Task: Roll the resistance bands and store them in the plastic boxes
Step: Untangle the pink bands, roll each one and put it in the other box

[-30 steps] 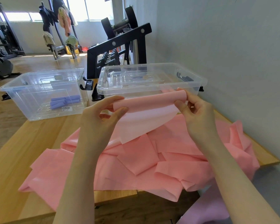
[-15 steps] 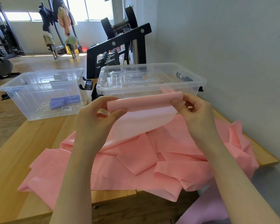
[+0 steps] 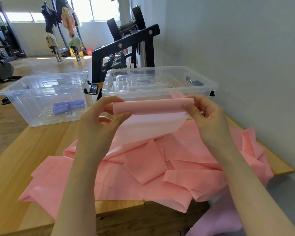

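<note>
Two hands hold up the rolled top edge of a thin pink resistance band (image 3: pixel 150 116) above the tabletop. We see the left hand (image 3: pixel 99 126) pinching the roll's left end between thumb and curled fingers, and the right hand (image 3: pixel 206 116) pinching the right end the same way, thumb in front. Below the roll the loose sheet hangs down, pale where light comes through it, and runs into a rumpled heap of pink band (image 3: pixel 160 167) spread over the light wooden tabletop (image 3: pixel 15 167), with some folds spilling past the near edge.

Just behind the hands stands a clear plastic storage box with black latches (image 3: pixel 160 82); a clear lid seems to lie in or on it, though we cannot tell which. To its left, apart from it, sits a second clear plastic box (image 3: pixel 41 99), open, holding rolled purple bands (image 3: pixel 68 106) on its floor. Behind the boxes we see a black dumbbell rack (image 3: pixel 124 46) against the grey wall (image 3: pixel 237 48), and gym machines (image 3: pixel 0 53) farther back.
</note>
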